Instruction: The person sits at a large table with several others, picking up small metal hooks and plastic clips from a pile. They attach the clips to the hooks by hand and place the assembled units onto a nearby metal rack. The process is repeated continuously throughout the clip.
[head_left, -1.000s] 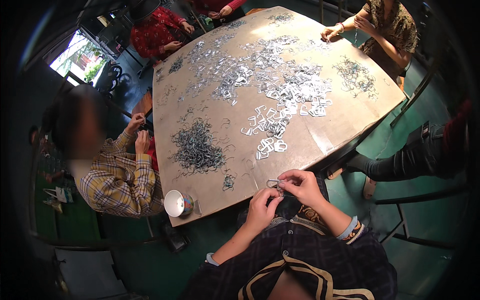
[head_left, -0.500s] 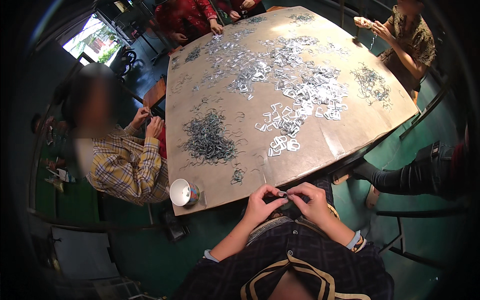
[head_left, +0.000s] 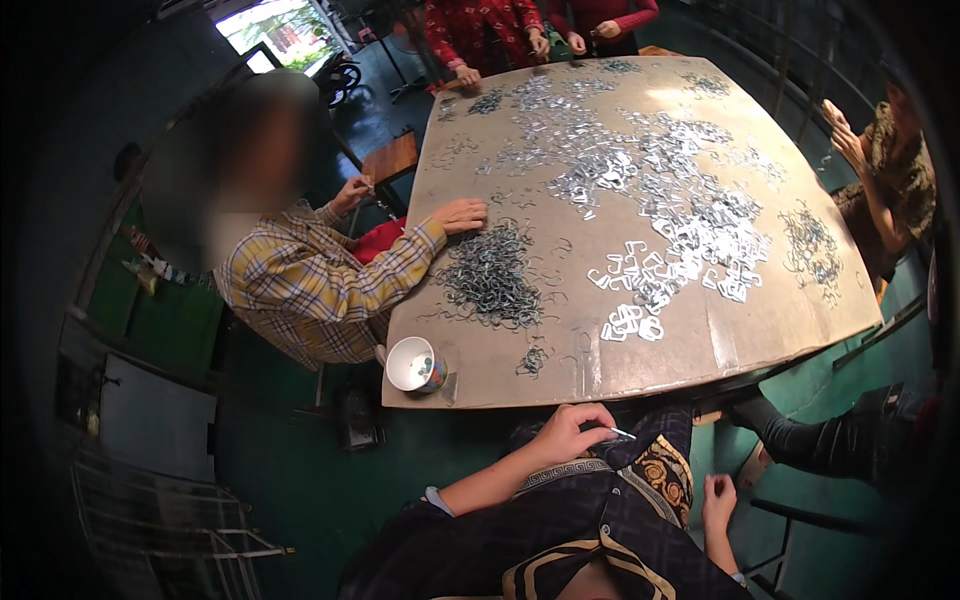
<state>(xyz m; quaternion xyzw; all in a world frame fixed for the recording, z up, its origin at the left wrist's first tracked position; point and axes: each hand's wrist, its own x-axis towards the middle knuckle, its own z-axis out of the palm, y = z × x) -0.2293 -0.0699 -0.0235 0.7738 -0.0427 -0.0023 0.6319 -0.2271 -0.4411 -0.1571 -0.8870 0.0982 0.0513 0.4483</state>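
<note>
My left hand (head_left: 573, 436) is closed in front of the table edge, above my lap. Between its thumb and finger it pinches a small, pale metal piece (head_left: 622, 434), its exact shape unclear. Lower and farther right, beside my thigh, hangs my right hand (head_left: 718, 504). Its fingers are curled together, and anything inside them is hidden. On the table (head_left: 680, 350) lie a heap of thin, curved dark wire pieces (head_left: 492, 278) and a small clump of the same (head_left: 532, 361). Scattered flat, silvery hook-shaped pieces (head_left: 715, 240) cover the middle and right.
A paper cup (head_left: 415, 365) stands at the table's near left corner. To the left, a person in a checked shirt (head_left: 325, 285) rests a hand (head_left: 462, 216) by the wire heap. Other people are at the far side and right. A dark-clothed leg (head_left: 820, 430) extends at right.
My hands, together before, are now apart: the right has dropped down to the right, the left keeps its pinch. The neighbour's hand has reached onto the table. The view has shifted.
</note>
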